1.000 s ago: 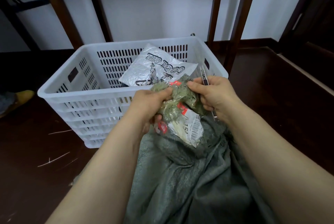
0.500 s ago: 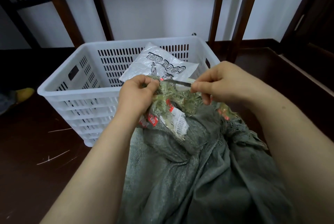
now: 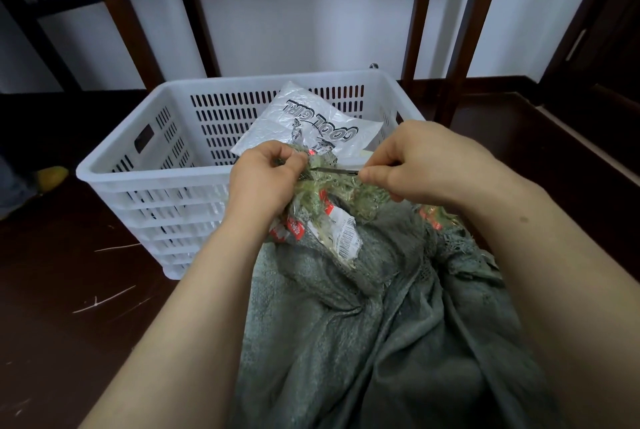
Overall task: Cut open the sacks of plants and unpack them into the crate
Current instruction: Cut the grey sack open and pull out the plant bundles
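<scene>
Dark wooden legs rise against a pale wall across the top of the frame, and a yellow object lies at the left edge on the dark floor. Both forearms come in from the bottom corners and hide part of the crate's near right corner.

The white slotted crate stands in the upper middle and holds a crumpled white plastic bag printed "COOL GIRL". Below it, filling the lower centre, lies the grey-green woven sack, its mouth toward the crate. A clear packet of plants with red labels and a barcode sticks out of that mouth.

The left hand has its grip clenched on the packet's top. The right hand pinches a thin blade whose tip meets the packet beside the left thumb.
</scene>
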`<action>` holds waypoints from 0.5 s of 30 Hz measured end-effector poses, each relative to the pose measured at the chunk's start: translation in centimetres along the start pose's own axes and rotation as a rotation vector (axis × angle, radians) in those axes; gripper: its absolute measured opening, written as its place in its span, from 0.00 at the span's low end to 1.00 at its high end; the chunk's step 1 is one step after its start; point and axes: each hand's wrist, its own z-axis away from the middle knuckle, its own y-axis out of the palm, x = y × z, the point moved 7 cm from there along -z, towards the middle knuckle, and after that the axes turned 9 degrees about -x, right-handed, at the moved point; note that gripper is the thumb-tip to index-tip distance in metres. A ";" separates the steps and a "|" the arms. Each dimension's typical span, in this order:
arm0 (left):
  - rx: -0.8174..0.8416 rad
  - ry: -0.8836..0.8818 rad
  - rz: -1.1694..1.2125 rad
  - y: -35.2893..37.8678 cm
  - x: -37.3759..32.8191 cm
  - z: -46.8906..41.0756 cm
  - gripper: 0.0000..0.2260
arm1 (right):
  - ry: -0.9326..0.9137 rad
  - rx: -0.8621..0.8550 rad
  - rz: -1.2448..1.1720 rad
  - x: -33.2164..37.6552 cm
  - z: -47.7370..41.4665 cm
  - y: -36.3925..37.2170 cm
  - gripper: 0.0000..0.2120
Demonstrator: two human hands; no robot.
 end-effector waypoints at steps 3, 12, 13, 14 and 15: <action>-0.004 -0.015 0.014 0.0 0.1 -0.1 0.11 | 0.001 -0.002 -0.007 0.1 0.2 -0.5 0.10; 0.009 -0.035 0.043 0.0 0.1 0.0 0.12 | -0.004 0.005 0.139 0.9 0.3 0.3 0.11; 0.006 -0.032 0.039 0.1 0.2 -0.1 0.12 | -0.009 0.000 0.166 1.0 0.3 0.5 0.11; 0.004 -0.032 0.034 0.1 0.2 0.0 0.12 | -0.015 -0.009 0.194 1.1 0.3 0.6 0.11; 0.003 -0.030 0.031 0.1 0.2 0.0 0.12 | -0.023 -0.021 0.222 1.2 0.3 0.6 0.12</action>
